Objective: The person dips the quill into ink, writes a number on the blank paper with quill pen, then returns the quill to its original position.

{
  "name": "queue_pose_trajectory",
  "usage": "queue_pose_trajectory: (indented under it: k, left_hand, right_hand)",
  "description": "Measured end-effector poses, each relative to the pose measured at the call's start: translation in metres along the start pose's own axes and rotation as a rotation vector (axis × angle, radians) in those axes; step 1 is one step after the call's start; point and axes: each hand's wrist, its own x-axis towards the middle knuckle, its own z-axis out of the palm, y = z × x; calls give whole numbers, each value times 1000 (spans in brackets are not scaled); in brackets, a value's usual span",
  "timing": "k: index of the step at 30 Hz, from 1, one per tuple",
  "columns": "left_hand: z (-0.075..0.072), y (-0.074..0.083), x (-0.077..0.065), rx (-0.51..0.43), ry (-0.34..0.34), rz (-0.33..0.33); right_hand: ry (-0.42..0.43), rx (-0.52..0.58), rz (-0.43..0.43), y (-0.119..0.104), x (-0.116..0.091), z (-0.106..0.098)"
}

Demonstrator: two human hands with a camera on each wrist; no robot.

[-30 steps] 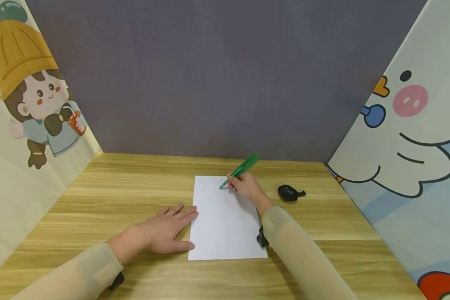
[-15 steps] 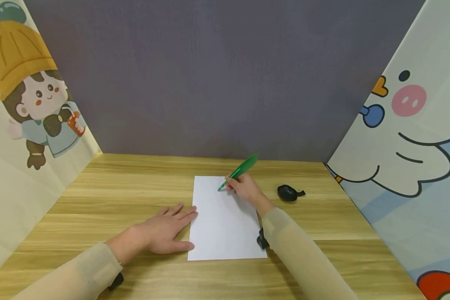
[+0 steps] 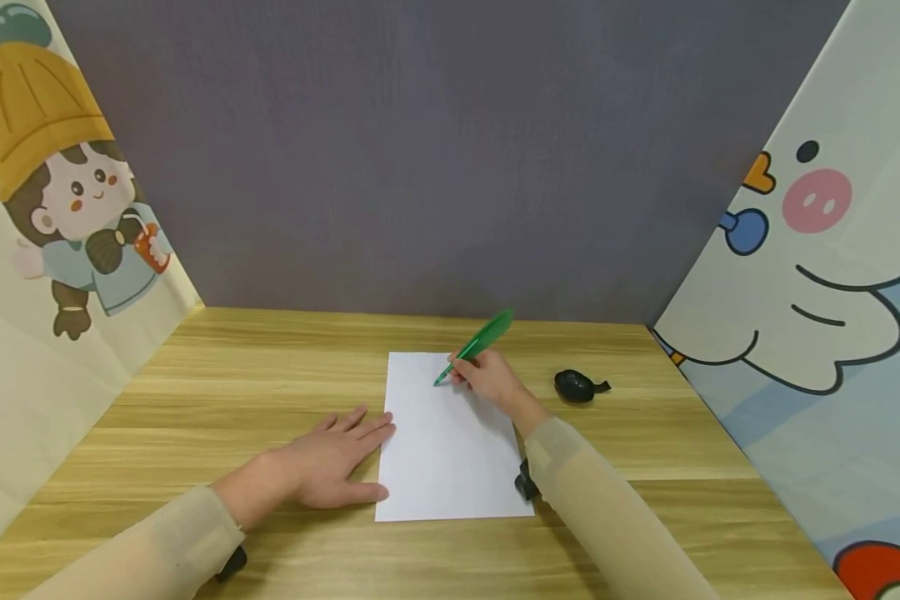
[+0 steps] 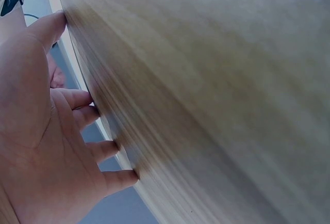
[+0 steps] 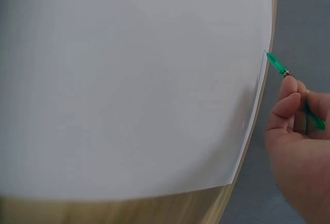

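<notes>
A sheet of white paper (image 3: 450,458) lies on the wooden table. My right hand (image 3: 491,379) pinches a green pen (image 3: 487,335) with a feather-shaped top, slanting over the sheet's upper part. In the right wrist view, the tip of the green pen (image 5: 277,64) meets the paper (image 5: 129,90), and a faint thin line seems to run from it. Flat and with fingers spread, my left hand (image 3: 330,462) rests at the sheet's left edge, fingertips and thumb on that edge. From the left wrist, the palm of this hand (image 4: 56,126) shows.
A small black object with a short tail (image 3: 574,386) lies right of the paper. The wooden table (image 3: 270,375) meets a grey panel (image 3: 420,167) at the back. Cartoon-printed walls stand on both sides. A black piece (image 3: 526,482) sits under the right cuff.
My right hand has drawn the pen tip slightly left and nearer to me across the sheet's upper part. The left hand and the paper have stayed in place.
</notes>
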Motion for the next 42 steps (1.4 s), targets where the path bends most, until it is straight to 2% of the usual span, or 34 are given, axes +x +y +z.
queue_pose_trajectory:
  k: [42]
  left_hand:
    - [-1,1,-1,-8,0,-5]
  right_hand:
    - [-115,-66,4,-7,-15,0]
